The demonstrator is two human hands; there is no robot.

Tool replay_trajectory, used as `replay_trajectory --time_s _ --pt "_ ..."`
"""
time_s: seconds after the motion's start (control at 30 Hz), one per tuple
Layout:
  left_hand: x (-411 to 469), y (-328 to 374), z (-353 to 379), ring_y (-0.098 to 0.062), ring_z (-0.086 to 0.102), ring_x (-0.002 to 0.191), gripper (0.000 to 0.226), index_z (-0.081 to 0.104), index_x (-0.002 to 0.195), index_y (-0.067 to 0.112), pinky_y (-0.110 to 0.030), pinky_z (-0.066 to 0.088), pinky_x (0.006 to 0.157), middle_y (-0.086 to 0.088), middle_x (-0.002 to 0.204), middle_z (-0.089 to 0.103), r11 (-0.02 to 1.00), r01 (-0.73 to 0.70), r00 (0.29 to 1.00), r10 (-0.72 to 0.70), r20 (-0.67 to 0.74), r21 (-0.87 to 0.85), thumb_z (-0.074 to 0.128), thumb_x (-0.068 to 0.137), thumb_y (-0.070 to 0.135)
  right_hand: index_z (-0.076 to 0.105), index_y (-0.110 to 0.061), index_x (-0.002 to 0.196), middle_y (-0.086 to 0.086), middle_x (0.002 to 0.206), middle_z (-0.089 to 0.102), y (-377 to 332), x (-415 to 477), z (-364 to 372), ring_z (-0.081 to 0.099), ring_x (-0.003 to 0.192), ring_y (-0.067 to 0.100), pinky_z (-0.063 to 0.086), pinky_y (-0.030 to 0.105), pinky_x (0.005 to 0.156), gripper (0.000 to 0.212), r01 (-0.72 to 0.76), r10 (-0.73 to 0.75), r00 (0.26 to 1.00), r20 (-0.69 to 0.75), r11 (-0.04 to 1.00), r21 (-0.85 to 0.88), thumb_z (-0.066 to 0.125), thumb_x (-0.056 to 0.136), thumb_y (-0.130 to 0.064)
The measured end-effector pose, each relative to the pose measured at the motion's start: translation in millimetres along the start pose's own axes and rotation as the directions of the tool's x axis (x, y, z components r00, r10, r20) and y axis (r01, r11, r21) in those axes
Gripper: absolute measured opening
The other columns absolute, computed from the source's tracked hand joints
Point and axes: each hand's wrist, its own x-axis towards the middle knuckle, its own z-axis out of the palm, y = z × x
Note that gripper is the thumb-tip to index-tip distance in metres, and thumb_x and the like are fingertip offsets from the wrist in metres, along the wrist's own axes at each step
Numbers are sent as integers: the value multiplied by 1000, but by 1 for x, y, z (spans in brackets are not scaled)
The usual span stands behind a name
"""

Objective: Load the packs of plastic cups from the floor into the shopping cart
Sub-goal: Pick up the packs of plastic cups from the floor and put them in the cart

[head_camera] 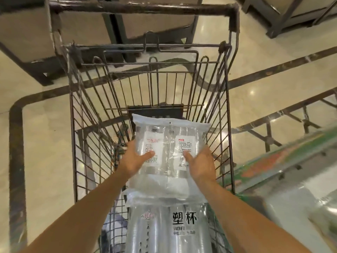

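Inside the wire shopping cart (pixel 73 136), seen from above, two packs of clear plastic cups are visible. The far pack (pixel 169 132), with two white printed labels on top, is held by both hands. The left hand (pixel 135 158) grips its left edge and the right hand (pixel 200 166) its right edge. Each thumb is pressed flat on the pack's top face and the fingers are curled round its sides, mostly hidden beneath it. The near pack (pixel 164 227), printed with large black characters, lies lengthwise in the cart, its far end overlapped by the held pack. One dark panel (pixel 155 112) lies in the basket beyond the far pack. The floor (pixel 45 147) is glossy cream tile crossed by dark inlaid bands. Dark metal stands (pixel 116 21) are at the far side, and a blurred green strip (pixel 284 161) runs along the right.
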Motion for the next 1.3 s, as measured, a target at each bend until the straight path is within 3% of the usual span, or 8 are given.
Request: replay_trajectory --time_s 0.23,0.4,0.5,0.63,0.83,1.0,1.13,1.3 --pt "7 7 16 -17 63 130 96 44 155 34 -48 54 109 8 146 59 988 -55 997 61 -38 146 81 78 76 14 -29 161 15 141 57 -1 5 -9 69 112 36 64 56 82 92 13 -14 1000 -7 993 -117 66 92 -62" --pt "-29 57 16 -33 60 136 126 31 160 22 -58 51 112 -7 150 58 974 23 993 4 -119 226 81 61 83 23 -8 163 21 147 51 -22 -29 -52 55 134 39 56 55 103 83 84 -95 995 -34 962 -258 59 103 -55" --pt "-90 128 18 -33 48 146 84 37 162 18 -50 39 123 -9 159 51 885 -116 989 146 -33 451 75 95 53 48 -10 146 15 132 64 -36 -66 -101 65 117 33 58 50 97 56 158 -170 984 -57 972 -172 59 106 -47" --pt "-183 206 32 -30 35 157 77 30 168 17 -49 28 129 -9 171 38 621 -367 920 354 169 693 59 106 53 57 -19 140 8 135 65 -33 -143 -189 64 121 29 53 46 99 41 279 -312 935 -170 941 -191 53 106 -42" --pt "-363 293 107 -32 39 152 81 41 164 23 -45 30 124 -10 165 45 68 -676 657 508 558 734 34 94 65 58 -11 141 16 130 63 55 -310 -329 60 117 40 49 51 96 57 185 -319 859 -401 923 -337 43 98 -44" --pt "-531 337 221 -38 42 148 84 44 160 21 -50 36 121 -14 160 48 -259 -812 346 507 789 522 28 90 65 64 -12 134 16 124 67 180 -488 -428 63 109 42 49 50 93 56 -47 -189 709 -679 949 -313 45 93 -47" --pt "-688 337 315 -37 41 150 77 41 163 20 -51 32 122 -14 164 45 -444 -843 95 435 895 305 35 97 60 62 -11 141 17 131 66 292 -645 -471 61 117 42 44 49 99 51 -296 24 581 -814 937 -184 57 99 -40" --pt "-854 279 411 -42 47 143 82 45 161 18 -54 39 117 -17 158 52 -568 -823 -199 275 941 -8 34 91 61 64 -11 132 19 117 67 402 -827 -470 62 107 43 44 50 94 61 -553 260 423 -868 833 -20 40 92 -50"
